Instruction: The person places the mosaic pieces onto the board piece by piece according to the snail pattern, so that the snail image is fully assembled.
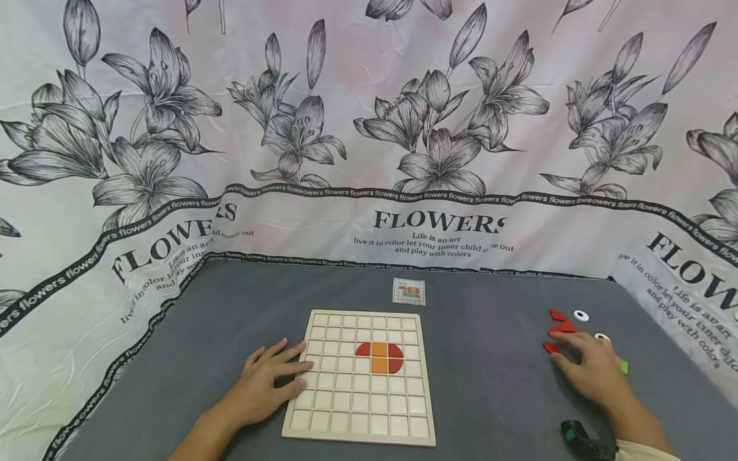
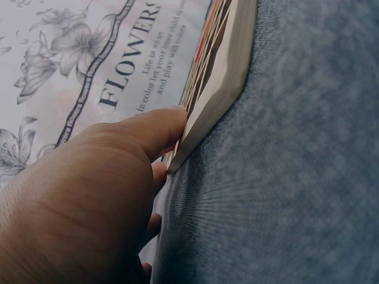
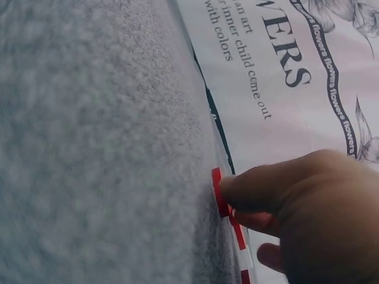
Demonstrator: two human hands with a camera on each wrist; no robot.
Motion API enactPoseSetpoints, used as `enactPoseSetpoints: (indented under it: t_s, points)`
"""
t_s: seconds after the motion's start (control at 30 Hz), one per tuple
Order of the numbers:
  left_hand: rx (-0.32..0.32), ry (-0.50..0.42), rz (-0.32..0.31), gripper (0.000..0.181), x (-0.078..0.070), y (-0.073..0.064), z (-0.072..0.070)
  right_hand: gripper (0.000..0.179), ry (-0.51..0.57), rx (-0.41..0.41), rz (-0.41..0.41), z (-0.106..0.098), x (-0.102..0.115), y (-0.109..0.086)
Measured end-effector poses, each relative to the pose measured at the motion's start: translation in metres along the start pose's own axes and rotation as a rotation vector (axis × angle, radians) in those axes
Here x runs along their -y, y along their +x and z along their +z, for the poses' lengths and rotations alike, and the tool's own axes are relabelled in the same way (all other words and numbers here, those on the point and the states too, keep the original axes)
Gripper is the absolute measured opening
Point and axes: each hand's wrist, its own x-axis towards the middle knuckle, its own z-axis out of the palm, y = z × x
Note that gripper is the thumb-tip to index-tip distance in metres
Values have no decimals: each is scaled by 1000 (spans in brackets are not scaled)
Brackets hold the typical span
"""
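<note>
Several red pieces (image 1: 557, 330) lie at the frame's right under my right hand (image 1: 590, 369) — fingertips touching one, nothing gripped; my left hand (image 1: 271, 381) presses flat, relaxed, on the grid board (image 1: 360, 428) at centre.

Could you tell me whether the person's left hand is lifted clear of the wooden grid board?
No, the left hand rests with straight fingers on the wooden grid board at its left edge.
</note>
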Motion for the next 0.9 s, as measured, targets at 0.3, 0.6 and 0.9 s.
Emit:
enactPoseSetpoints:
  t_s: [0.3,0.6,0.9]
  points:
    - [5,-4,-4,40,0,0,-3,28,-63,24,-32,6,2,2]
    - [-1,2,-10,38,0,0,-1,22,-9,-97,-54,-1,13,3]
    - [12,-2,-9,39,-1,1,0,26,50,-210,-71,-14,37,14]
